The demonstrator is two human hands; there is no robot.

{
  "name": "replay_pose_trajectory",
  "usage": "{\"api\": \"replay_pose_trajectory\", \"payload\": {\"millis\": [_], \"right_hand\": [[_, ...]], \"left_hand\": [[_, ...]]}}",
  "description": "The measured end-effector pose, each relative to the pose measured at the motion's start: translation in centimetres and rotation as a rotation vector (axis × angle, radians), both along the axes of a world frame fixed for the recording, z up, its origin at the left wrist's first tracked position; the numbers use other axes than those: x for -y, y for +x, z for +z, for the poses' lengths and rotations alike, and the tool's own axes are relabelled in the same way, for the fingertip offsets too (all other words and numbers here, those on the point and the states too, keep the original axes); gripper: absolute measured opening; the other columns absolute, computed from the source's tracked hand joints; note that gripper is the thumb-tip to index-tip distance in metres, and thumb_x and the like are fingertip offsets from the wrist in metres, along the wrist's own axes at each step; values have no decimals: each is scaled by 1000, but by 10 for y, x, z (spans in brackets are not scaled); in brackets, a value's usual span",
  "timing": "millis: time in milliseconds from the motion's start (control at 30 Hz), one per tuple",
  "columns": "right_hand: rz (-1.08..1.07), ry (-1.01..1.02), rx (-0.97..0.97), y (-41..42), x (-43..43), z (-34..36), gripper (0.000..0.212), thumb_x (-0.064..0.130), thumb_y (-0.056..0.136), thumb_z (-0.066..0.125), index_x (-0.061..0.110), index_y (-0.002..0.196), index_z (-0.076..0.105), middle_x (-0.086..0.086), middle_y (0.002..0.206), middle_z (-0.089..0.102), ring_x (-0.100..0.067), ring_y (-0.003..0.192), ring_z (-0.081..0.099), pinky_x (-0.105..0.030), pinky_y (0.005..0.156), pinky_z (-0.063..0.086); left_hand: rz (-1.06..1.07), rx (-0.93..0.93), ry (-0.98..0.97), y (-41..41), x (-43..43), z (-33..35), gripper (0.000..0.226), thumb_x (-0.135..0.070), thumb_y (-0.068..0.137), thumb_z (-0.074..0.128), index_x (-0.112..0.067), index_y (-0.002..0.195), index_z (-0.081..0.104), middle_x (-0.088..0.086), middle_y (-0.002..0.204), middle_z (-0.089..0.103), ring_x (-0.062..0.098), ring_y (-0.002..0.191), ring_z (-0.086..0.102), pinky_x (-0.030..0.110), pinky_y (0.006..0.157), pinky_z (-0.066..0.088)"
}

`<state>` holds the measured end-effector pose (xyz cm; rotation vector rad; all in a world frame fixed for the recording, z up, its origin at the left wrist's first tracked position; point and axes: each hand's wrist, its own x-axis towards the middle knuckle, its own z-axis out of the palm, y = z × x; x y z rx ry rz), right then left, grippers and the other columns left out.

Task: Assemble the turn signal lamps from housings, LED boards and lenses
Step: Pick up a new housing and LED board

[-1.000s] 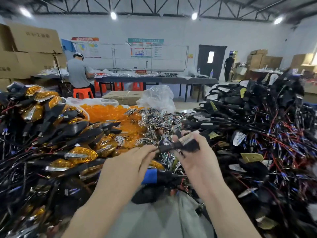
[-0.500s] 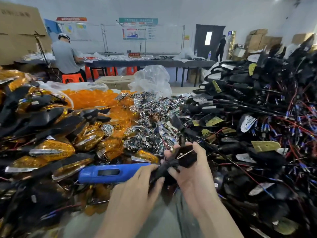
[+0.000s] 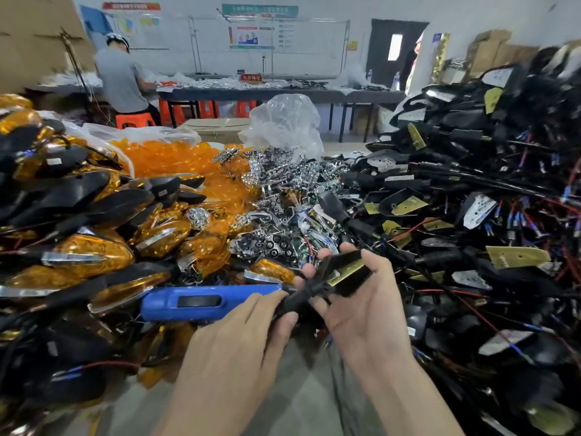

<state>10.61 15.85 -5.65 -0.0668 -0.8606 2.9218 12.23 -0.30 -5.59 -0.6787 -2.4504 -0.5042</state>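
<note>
One black housing point(image 3: 358, 283), LED board point(image 3: 348, 270) seated in it, held just above the tabletop point(image 3: 301, 401) between the piles. Our right hand point(image 3: 364, 309) has its fingers clamped round the body; our left hand point(image 3: 248, 338) appears to pinch the stem, though the contact is blurred. Risk: any trailing lead could snag in the heap of housings point(image 3: 487, 215) and tug the board loose.
</note>
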Motion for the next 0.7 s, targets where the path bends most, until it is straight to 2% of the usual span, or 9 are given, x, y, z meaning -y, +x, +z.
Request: {"api": "replay_pose_trajectory", "payload": {"millis": [100,233,333,400,500,633,700], "right_hand": [[4,-8,-16,1,0,1,28,32,82,60,16,104,55,-12,89,66,-31,70,65,-49,76,61],[4,2,10,1,1,1,18,32,96,52,16,103,56,-13,87,67,-29,66,63,-49,74,61],[10,25,17,1,3,2,22,33,88,58,15,101,58,-13,87,67,-28,64,63,-48,74,62],[12,29,26,1,4,3,20,32,92,55,15,100,58,-14,86,67,-29,63,63,-48,77,62],[19,27,46,1,6,4,20,33,98,50,15,98,58,-15,87,67,-31,64,63,-49,81,60],[62,69,60,2,12,2,25,38,99,46,16,94,59,-14,88,69,-31,69,65,-41,70,61],[80,111,67,3,15,0,30,42,101,41,18,95,57,-14,89,70,-31,73,65,-40,73,58]], "left_hand": [[-14,-16,-9,1,0,1,41,-43,93,39,-19,102,72,-12,74,67,12,51,62,28,36,47],[-3,-75,-58,0,1,0,42,-39,93,39,-15,100,73,-9,71,66,14,48,61,23,33,42],[19,-106,-89,-1,2,-3,44,-36,94,37,-12,100,74,-6,73,67,15,52,63,22,35,42],[30,-121,-105,-2,3,-4,45,-35,94,37,-12,99,75,-6,72,66,15,52,62,21,36,40],[46,-124,-122,-2,4,-4,45,-36,94,36,-13,98,75,-7,69,64,14,49,60,22,35,37],[41,-122,-116,-2,3,-4,46,-37,93,36,-13,102,75,-7,66,63,13,48,59,20,35,36],[43,-122,-110,-2,3,-4,47,-37,93,36,-12,102,75,-7,64,62,13,46,59,20,33,36]]}}
